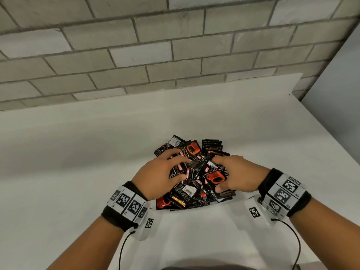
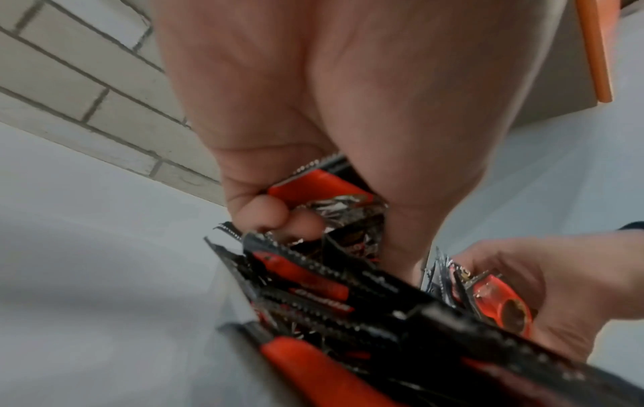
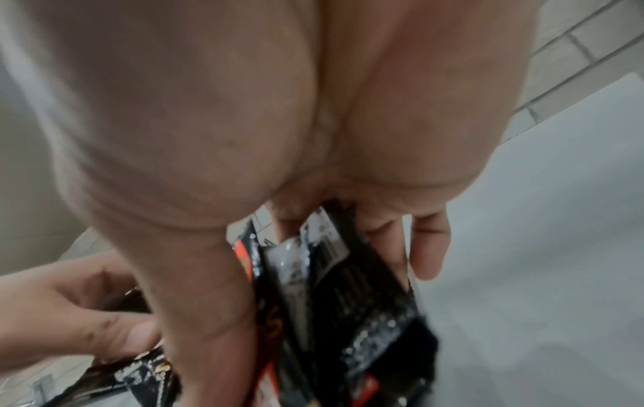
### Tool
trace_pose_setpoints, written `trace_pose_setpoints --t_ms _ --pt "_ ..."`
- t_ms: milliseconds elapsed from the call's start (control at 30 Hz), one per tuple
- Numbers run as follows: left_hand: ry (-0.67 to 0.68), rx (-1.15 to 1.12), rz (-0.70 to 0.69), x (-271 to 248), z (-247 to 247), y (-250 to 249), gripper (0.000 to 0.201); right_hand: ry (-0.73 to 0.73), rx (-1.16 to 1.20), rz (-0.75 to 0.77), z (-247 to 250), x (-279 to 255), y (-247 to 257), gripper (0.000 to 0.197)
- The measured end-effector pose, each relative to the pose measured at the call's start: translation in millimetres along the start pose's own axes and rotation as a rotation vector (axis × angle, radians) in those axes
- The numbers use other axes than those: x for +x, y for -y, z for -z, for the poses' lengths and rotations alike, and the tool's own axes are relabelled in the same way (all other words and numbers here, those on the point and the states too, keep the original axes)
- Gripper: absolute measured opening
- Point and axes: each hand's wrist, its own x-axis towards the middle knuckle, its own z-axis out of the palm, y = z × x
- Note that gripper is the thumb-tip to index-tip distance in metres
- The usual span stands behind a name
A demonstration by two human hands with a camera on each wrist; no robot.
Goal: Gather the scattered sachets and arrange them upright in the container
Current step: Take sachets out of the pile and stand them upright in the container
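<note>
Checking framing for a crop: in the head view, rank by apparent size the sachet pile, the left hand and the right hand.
1. Sachet pile, clearly largest.
2. Left hand and right hand look alike, so I won't rank them.

Left hand (image 2: 348,110) fingers (image 2: 268,212) curl into black-and-red sachets (image 2: 331,297); right hand (image 2: 557,275) grips others.

sachets (image 1: 191,172): glossy black-and-red foil-like film, crinkled, saw-tooth edges, silvery sheen inside folds | table (image 1: 78,152): smooth matt white | wall (image 1: 136,45): rough matt grey-white brick, recessed joints | wristbands (image 1: 116,217): black knitted cloth with white printed marker plates, smooth
</note>
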Motion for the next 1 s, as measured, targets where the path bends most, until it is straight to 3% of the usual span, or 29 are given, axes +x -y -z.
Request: trace_pose_setpoints --t_ms 267,367,467,600,700,767,833,900,1000 --pt "-0.020 -0.038 -0.030 -3.8 8.7 -4.2 0.038 -0.109 0.122 0.057 19.3 -14.7 -9.9 0.047" --pt "-0.122 -0.159 -0.050 -6.3 19.8 -9.1 0.036 -0.181 0.195 0.086 34.4 -23.4 -7.4 0.049" --pt "-0.220 -0.458 -0.020 -8.7 28.7 -17.1 0.034 -0.243 0.373 0.169 46.2 -30.6 3.6 0.043" --pt "-0.194 -0.860 -0.096 -8.9 32.7 -33.5 0.080 -0.245 0.688 0.322 51.5 -36.1 41.9 0.056" --pt "-0.196 -0.868 -0.108 -9.9 30.3 -44.0 0.099 -0.243 0.690 0.366 40.1 -26.1 67.2 0.064" --pt "-0.178 -0.949 -0.016 -11.4 30.4 -48.4 0.091 -0.250 0.656 0.389 27.6 -17.9 79.3 0.065" --pt "-0.118 -1.209 0.162 -11.2 30.7 -51.3 0.073 -0.250 0.626 0.402 17.0 -11.4 87.0 0.065" --pt "-0.030 -1.508 0.275 -12.9 32.2 -50.6 0.067 -0.242 0.602 0.422 10.9 -5.6 90.9 0.067" --pt "0.033 -1.657 0.196 -16.1 35.7 -49.4 0.061 -0.325 0.336 0.425 10.4 1.2 92.7 0.069"
